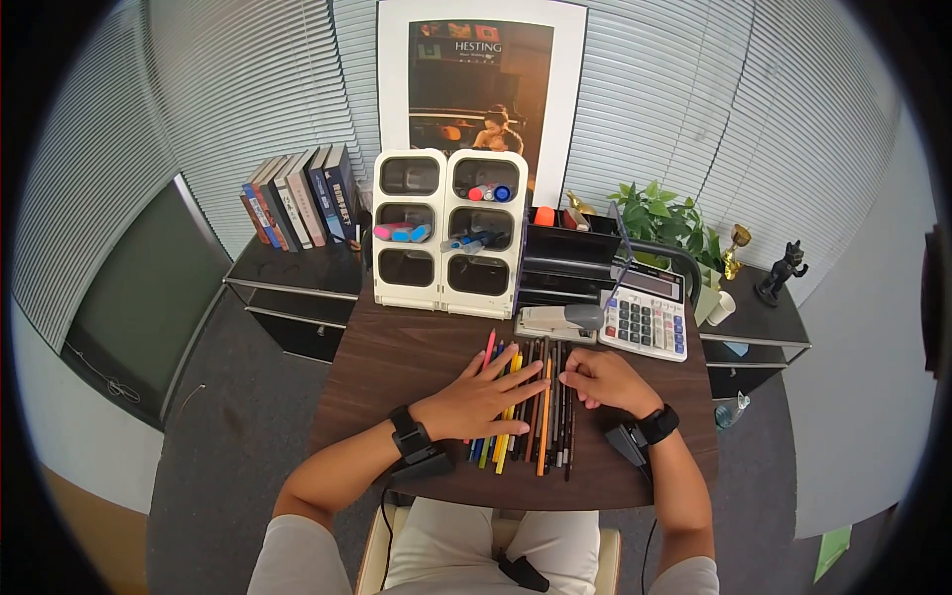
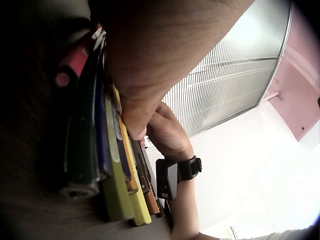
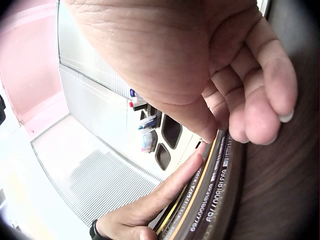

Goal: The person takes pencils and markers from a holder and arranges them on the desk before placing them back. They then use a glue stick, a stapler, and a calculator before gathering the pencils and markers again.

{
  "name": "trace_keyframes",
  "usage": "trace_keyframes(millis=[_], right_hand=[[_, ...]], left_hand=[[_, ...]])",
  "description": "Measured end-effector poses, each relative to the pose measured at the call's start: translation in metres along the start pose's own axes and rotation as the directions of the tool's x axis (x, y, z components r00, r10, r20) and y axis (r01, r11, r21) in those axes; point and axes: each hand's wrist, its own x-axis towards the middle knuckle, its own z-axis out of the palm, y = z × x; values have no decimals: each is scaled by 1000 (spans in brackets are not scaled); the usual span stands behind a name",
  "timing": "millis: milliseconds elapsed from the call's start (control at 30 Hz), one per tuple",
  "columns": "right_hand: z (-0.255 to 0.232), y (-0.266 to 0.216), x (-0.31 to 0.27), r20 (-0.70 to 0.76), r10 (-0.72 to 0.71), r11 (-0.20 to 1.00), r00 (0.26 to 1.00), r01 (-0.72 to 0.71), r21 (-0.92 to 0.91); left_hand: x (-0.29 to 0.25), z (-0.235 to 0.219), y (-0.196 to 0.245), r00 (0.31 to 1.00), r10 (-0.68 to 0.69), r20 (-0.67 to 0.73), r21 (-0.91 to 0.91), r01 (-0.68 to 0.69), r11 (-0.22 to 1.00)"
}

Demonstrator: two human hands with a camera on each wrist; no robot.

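Note:
A row of colored pencils (image 1: pixel 542 421) lies side by side on the brown table (image 1: pixel 372 362). My left hand (image 1: pixel 486 397) rests across the row with fingers spread and straight. A pink-red pencil (image 1: pixel 490 347) sticks out at the left, beside green and yellow ones (image 2: pixel 117 185). At the row's right edge is my right hand (image 1: pixel 607 379), its thumb and forefinger pinching at a dark pencil (image 3: pixel 220 175). The other right-hand fingers (image 3: pixel 262 117) curl inward beside it. In the right wrist view, printed numbers show along the dark pencils.
Behind the pencils stand a stapler (image 1: pixel 560 319), a calculator (image 1: pixel 645 325) and a white organizer (image 1: pixel 443 248) holding markers. A black desk rack (image 1: pixel 565 263) is beside it. Books (image 1: pixel 302 198) stand on the left cabinet; a plant (image 1: pixel 659 213) is at the right.

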Motion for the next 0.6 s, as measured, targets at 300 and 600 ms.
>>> trace_keyframes(millis=[300, 600], right_hand=[[0, 0, 0, 3, -2, 1000, 1000, 2, 3], [0, 1, 0, -1, -1, 1000, 1000, 1, -8]], left_hand=[[0, -3, 2, 1000, -14, 26, 31, 13, 999], [0, -3, 3, 1000, -12, 21, 45, 11, 999]])
